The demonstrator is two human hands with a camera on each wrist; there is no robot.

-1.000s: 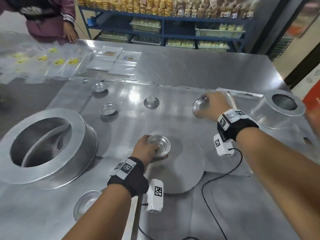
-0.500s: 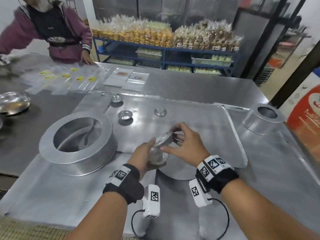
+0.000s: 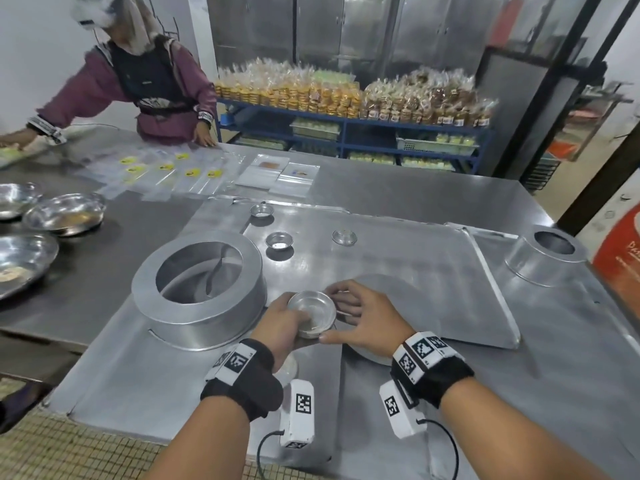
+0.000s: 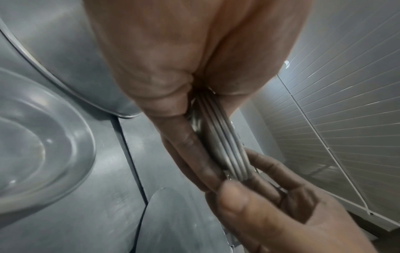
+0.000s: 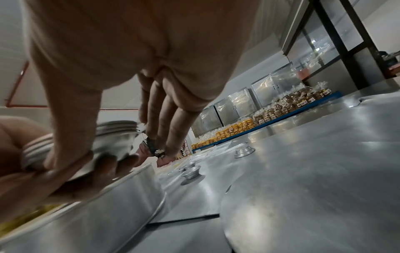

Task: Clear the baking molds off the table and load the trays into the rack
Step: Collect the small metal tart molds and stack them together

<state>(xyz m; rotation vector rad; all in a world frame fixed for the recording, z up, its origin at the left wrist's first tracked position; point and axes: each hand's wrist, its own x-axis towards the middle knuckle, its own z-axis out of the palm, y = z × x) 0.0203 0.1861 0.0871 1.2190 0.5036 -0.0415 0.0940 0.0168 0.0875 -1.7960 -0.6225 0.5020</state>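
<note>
A stack of small round metal molds (image 3: 313,311) is held above the table near my body. My left hand (image 3: 298,327) grips it from the left, thumb on the rim and fingers underneath. My right hand (image 3: 337,315) curls round its right side, thumb at the near edge and fingers at the far rim. The stacked rims (image 4: 225,145) show between both hands in the left wrist view, and the stack (image 5: 116,135) also appears in the right wrist view. Three single molds (image 3: 279,240) (image 3: 262,210) (image 3: 344,236) lie farther back on the flat tray (image 3: 433,271). Another mold (image 3: 289,367) is partly hidden under my left wrist.
A large ring mold (image 3: 199,320) stands just left of my hands, and a cone-shaped mold (image 3: 540,268) at the right. Steel bowls (image 3: 62,213) sit at the far left, plastic bags (image 3: 166,171) behind. A person in a purple jacket (image 3: 156,88) leans on the far side.
My right hand came back from the far right with a mold and set it on the left hand's stack. Both hands now hold the stack, closer to me and raised.
</note>
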